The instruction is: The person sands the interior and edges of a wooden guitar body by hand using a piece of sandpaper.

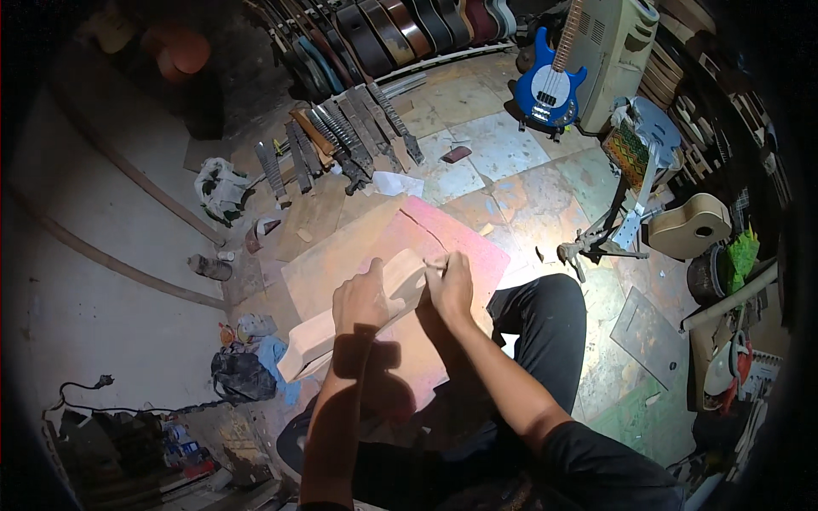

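Observation:
A long pale wooden piece [312, 339] with a curved, waisted outline lies slanted across my lap, over a pink board [475, 247]. My left hand [361, 300] wraps over its middle and grips it. At the far right end of the wood, my right hand [452, 285] has its fingers pinched together against the edge. Something small and pale shows at those fingertips, too small to name. Part of the wooden piece is hidden under my left hand and forearm.
Several dark guitar necks [345, 140] lie on the tiled floor ahead. Behind them stands a row of guitar bodies [396, 34]. A blue bass guitar [550, 89] stands at the far right, with a metal stand [601, 243] nearer. A black bag [241, 375] sits at the left.

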Available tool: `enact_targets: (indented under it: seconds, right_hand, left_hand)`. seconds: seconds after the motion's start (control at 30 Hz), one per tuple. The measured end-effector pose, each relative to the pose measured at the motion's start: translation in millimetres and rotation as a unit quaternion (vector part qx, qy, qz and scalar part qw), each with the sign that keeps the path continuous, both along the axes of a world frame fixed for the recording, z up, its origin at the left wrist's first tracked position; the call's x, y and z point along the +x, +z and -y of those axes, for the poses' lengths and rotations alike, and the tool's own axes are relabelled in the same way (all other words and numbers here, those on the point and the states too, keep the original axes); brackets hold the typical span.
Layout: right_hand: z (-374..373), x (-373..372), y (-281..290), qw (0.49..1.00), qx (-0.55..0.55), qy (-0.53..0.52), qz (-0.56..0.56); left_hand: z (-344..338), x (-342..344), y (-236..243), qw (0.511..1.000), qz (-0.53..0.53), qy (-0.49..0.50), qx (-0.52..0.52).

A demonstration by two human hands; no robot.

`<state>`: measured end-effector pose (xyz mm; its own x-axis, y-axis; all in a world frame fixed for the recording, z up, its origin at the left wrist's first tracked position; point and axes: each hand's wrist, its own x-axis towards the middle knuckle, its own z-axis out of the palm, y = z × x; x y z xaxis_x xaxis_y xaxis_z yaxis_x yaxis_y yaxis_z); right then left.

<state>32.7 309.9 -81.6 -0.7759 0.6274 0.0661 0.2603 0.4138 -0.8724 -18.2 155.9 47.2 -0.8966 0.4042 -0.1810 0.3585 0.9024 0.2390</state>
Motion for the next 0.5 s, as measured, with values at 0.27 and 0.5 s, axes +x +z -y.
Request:
enact_targets:
  seconds: [0.27, 0.5]
  right_hand:
    - [-3.0, -4.9, -5.7, 1.0, -0.004, 0.002, -0.025]
    - [1.6, -0.9, -16.9, 1.0, -0.002, 0.011, -0.009]
  left_hand:
    - [-3.2, 9.0, -0.6, 0.997, -0.076, -0.02, 0.017]
    - [0.4, 9.7, -8.8, 0.996, -0.088, -0.027, 0.016]
